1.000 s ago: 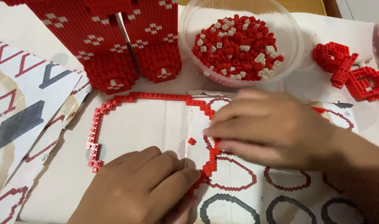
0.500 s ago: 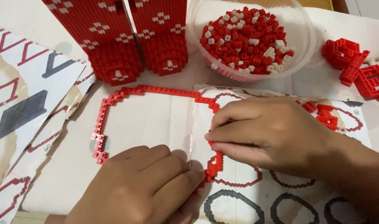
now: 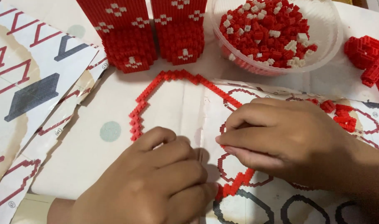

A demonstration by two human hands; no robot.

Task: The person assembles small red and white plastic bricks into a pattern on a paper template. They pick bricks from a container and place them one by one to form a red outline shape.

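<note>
A thin outline of small red bricks point(image 3: 177, 76) lies flat on a printed pattern sheet point(image 3: 255, 207). It runs from the left side over the top, and its right side goes under my right hand. My left hand point(image 3: 152, 186) is curled, with its thumb tip against the outline's lower end point(image 3: 238, 182). My right hand point(image 3: 289, 141) lies over the right side of the outline. Its fingers are pressed together and point left, pinching there. What sits under its fingertips is hidden.
A clear plastic bowl point(image 3: 334, 39) of loose red and white bricks stands at the back right. Two tall red brick blocks point(image 3: 125, 37) with white marks stand at the back. Built red pieces point(image 3: 369, 56) lie far right, small red bits point(image 3: 340, 114) by my right wrist. More printed sheets point(image 3: 32, 87) overlap at the left.
The view has shifted, so the outline and blocks sit further right in the frame. My hands have closed in on each other at the outline's lower right part.
</note>
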